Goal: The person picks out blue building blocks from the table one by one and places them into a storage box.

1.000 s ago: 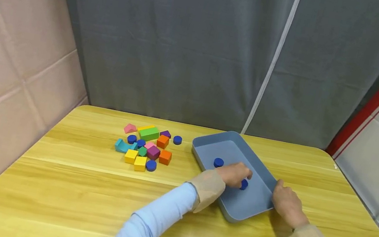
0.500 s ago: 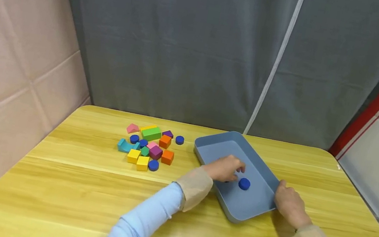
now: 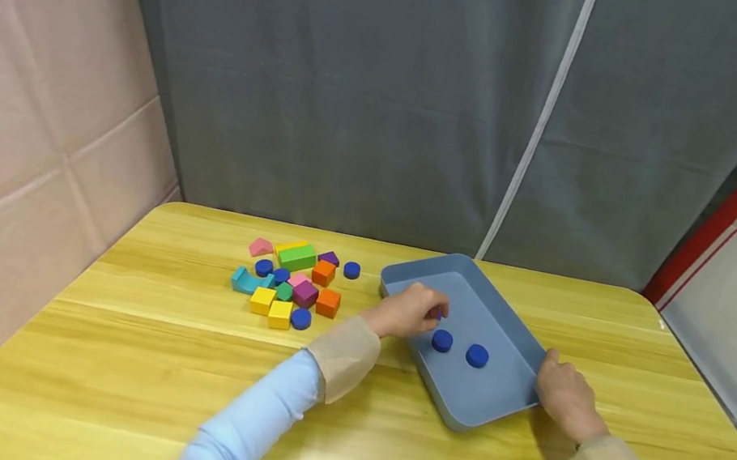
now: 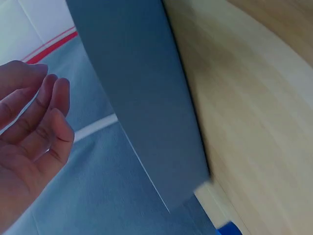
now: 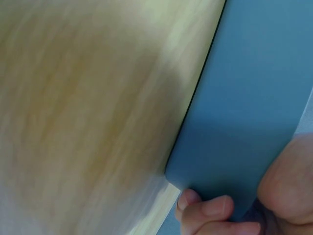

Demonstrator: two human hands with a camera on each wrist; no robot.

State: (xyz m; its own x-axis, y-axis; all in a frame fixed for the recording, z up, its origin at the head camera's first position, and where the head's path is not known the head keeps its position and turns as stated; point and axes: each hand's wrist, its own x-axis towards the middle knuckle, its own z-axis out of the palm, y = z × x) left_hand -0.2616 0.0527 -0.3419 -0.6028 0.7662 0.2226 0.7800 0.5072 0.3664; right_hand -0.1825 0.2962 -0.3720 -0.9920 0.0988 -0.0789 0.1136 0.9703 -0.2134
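Round dark-blue discs [image 3: 442,341]: two plainly lie flat in the shallow blue-grey plastic tray [image 3: 492,387], right of centre in the head frame. Another bit of blue shows at the fingertips of the bare left hand [image 3: 408,311]; whether that disc is held or lies in the tray, cannot tell. Left fingers are curved inward over the tray's left side; left wrist view shows no disc among them, so grip uncertain.

Bare right hand [image 3: 565,392] grips the tray's right corner, fingers curled outside, thumb at the rim, probably to keep the tray from sliding while the other hand works inside. Tray sits slantwise between the hands, likely for easy reach from both.

Loose pile, centre-left of frame, likely kept beside the tray for easy reach: four blue discs, two yellow cubes [image 3: 280,315], two orange blocks [image 3: 328,303], two pink blocks [image 3: 261,247], one magenta block [image 3: 305,294], one purple wedge [image 3: 329,258], one small green block [image 3: 284,292], one long light-green block [image 3: 298,257], one yellow bar [image 3: 289,246] behind it, one turquoise curved piece [image 3: 248,283].

One yellow wood-grain table [image 3: 126,385] underneath; one grey curtain [image 3: 362,97] across the top.
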